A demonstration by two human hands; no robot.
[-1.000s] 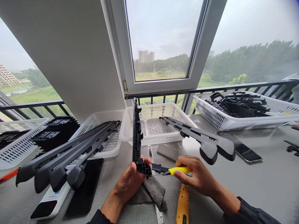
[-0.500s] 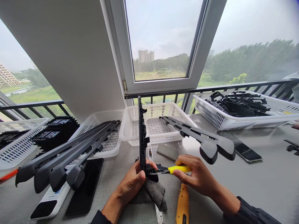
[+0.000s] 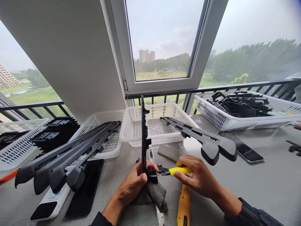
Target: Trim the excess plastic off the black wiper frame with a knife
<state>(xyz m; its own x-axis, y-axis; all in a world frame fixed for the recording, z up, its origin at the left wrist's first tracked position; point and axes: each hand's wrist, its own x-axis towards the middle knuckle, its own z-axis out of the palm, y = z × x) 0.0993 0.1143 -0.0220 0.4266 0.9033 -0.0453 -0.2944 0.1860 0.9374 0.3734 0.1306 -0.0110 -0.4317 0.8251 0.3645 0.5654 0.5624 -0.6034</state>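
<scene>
My left hand [image 3: 134, 183] is closed around the lower end of a long black plastic trim piece [image 3: 144, 135], which stands nearly upright with its ribbed inner side showing. In my right hand [image 3: 199, 175] is a yellow utility knife [image 3: 180, 170], its blade pointing left against the foot of the trim piece. The exact spot where the blade meets the plastic is partly hidden by my left fingers. A grey cloth [image 3: 157, 194] lies just beneath the piece. An orange-yellow power tool [image 3: 183, 207] rests on the table below my right hand.
Several similar trim pieces [image 3: 70, 157] lean on a white basket [image 3: 117, 150] at left; two more trim pieces [image 3: 204, 141] lean on the middle basket [image 3: 131, 138]. Black parts fill the right basket [image 3: 225, 124]. Phones [image 3: 250, 153] and a black tablet-like slab [image 3: 86, 188] lie on the table.
The trim piece has swung slightly to the right at its top and turned a little in my left hand. The knife stays nearly in place at its foot.
</scene>
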